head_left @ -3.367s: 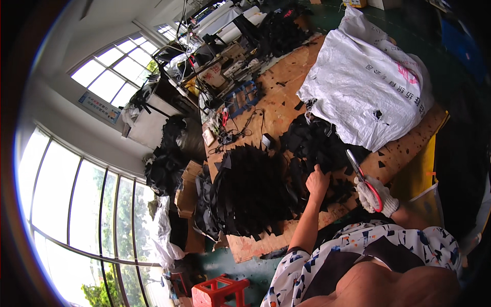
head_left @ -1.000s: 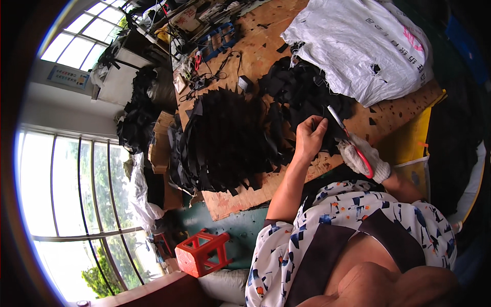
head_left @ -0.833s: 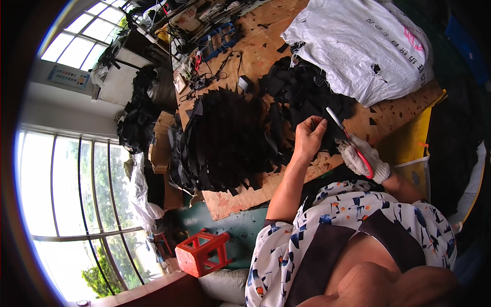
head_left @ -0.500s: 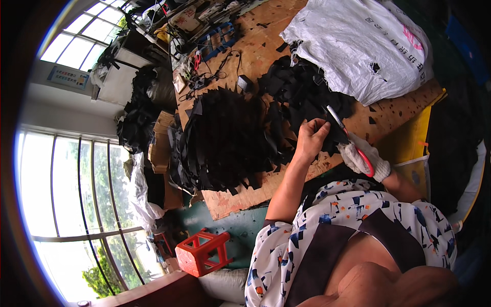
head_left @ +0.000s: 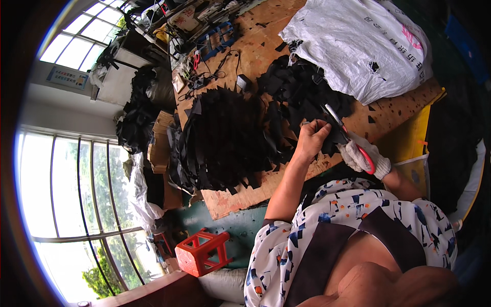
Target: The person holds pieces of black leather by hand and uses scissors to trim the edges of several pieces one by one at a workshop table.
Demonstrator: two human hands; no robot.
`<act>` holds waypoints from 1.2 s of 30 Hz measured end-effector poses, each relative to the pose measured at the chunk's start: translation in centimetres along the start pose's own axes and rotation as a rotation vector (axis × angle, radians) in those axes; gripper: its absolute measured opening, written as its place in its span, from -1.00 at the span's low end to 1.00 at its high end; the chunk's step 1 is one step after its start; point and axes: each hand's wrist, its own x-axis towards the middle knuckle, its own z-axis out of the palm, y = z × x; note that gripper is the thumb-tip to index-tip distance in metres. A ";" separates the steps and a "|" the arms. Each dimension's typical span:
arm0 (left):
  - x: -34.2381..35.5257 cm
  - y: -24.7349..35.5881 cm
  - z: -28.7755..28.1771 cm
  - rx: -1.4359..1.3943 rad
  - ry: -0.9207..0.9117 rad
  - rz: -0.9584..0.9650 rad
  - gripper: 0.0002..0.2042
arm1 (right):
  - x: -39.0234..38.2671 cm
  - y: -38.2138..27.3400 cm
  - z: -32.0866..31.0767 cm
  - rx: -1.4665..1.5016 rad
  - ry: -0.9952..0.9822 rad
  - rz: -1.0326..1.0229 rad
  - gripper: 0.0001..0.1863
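Note:
My bare left hand [head_left: 313, 138] is closed in a pinch on a piece of black fabric [head_left: 335, 134], which hangs between it and the scissors. Scissors [head_left: 365, 157] with red handles and pale metal blades are gripped in my right hand [head_left: 376, 159], which wears a whitish knit glove. Their blades point up and away, close beside my left fingertips. A loose heap of black fabric pieces [head_left: 299, 82] lies just beyond both hands. To their left, a large bristling pile of black pieces [head_left: 220, 138] spreads over the wooden table [head_left: 240, 199].
A big white woven sack [head_left: 353, 56] covers the far right of the table. Cables, a small dark box [head_left: 244, 83] and a blue rack [head_left: 217, 40] sit toward the back. On the green floor stands a red plastic stool [head_left: 203, 251]. Yellow sheeting [head_left: 406, 138] hangs at the table's right.
The scissors' blades have shifted slightly left and look a little more parted. My left hand stays almost in place, still pinching the black fabric.

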 end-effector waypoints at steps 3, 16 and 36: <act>0.0 0.1 0.0 -0.009 0.001 -0.005 -0.87 | -0.4 -0.5 1.1 -0.243 0.091 -0.162 -0.74; -2.2 3.3 -3.2 0.063 0.116 0.115 -0.84 | 0.5 -1.2 -0.9 0.236 0.068 -0.324 -0.63; -1.9 5.6 -5.5 0.510 0.482 0.373 -0.77 | 0.4 -2.2 -2.2 0.535 -0.120 -0.092 -0.70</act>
